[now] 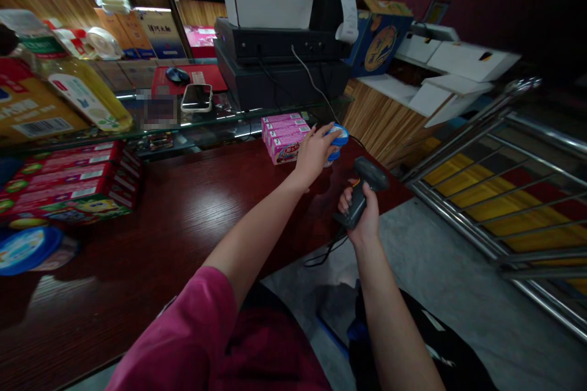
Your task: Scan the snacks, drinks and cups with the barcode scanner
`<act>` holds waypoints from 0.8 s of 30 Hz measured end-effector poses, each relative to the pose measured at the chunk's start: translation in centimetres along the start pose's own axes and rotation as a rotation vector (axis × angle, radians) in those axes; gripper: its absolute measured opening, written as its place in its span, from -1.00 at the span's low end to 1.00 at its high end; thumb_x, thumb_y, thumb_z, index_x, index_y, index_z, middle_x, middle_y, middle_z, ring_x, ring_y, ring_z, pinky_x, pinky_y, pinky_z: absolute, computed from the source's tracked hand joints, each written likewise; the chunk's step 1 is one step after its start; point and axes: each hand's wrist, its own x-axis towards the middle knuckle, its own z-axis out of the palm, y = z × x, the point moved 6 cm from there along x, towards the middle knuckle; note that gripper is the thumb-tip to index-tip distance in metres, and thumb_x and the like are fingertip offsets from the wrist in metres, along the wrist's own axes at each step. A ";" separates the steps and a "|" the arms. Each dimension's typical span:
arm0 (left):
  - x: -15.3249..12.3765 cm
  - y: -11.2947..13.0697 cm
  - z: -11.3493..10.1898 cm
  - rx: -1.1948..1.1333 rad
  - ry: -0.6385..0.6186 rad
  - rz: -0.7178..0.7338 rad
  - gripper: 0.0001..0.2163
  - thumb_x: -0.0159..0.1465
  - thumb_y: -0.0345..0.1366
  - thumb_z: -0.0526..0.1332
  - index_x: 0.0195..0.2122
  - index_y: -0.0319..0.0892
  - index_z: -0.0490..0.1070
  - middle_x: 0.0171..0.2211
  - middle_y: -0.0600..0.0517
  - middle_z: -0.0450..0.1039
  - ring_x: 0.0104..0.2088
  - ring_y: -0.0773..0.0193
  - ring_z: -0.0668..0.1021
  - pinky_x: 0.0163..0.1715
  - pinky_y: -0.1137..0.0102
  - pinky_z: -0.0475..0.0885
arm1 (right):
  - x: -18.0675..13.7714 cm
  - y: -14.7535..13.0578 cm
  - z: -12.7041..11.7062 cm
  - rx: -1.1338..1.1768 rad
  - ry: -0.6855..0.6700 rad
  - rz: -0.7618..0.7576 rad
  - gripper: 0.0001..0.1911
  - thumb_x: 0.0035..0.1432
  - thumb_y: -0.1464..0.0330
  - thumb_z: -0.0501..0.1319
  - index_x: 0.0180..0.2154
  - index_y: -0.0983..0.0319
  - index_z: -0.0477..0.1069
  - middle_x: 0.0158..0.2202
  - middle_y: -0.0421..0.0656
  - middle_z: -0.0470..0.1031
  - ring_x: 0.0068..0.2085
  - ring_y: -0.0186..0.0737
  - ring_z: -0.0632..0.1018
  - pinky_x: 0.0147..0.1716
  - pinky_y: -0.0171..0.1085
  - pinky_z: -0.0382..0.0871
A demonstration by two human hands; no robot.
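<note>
My left hand (314,149) reaches across the dark wooden counter (183,220) and is closed on a small blue-lidded tub (338,136) next to a stack of pink boxes (285,135). My right hand (361,215) grips the handle of a grey barcode scanner (364,186), held off the counter's right edge with its head turned toward the tub. The scanner's cable hangs down toward the floor.
Red toothpaste boxes (68,186) and a blue-lidded tub (27,248) sit at the counter's left. A phone (197,98), a mouse (177,75) and a black printer (284,43) stand on the glass shelf behind. A steel railing (518,195) runs at right.
</note>
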 end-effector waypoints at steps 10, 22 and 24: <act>-1.3 0.7 -2.1 0.188 0.005 0.109 -0.50 0.43 -0.31 0.21 0.39 -0.08 0.27 0.44 -0.07 0.20 0.46 0.01 0.23 0.46 -0.08 0.06 | -1.1 -0.7 1.4 -0.088 -0.129 0.080 -0.66 0.11 0.08 0.37 -0.23 0.17 0.44 -0.52 -0.30 0.28 -0.60 -0.39 0.26 -0.68 -0.43 0.21; -25.5 -8.9 -23.2 0.547 -0.021 -0.043 -0.46 0.49 -0.36 0.03 0.47 0.10 0.10 0.42 0.09 0.23 0.44 0.25 0.26 0.44 0.18 0.17 | -5.6 10.8 15.2 -0.126 -0.573 0.587 -0.69 0.10 0.11 0.38 -0.29 0.20 0.46 -0.51 -0.23 0.31 -0.62 -0.37 0.24 -0.71 -0.38 0.16; -29.8 -10.5 -27.4 0.617 0.053 -0.152 -0.45 0.48 -0.35 0.06 0.47 0.12 0.10 0.40 0.07 0.26 0.43 0.19 0.29 0.44 0.15 0.15 | -6.7 13.0 17.7 -0.137 -0.650 0.649 -0.68 0.11 0.11 0.36 -0.26 0.22 0.48 -0.51 -0.24 0.32 -0.62 -0.38 0.24 -0.71 -0.39 0.16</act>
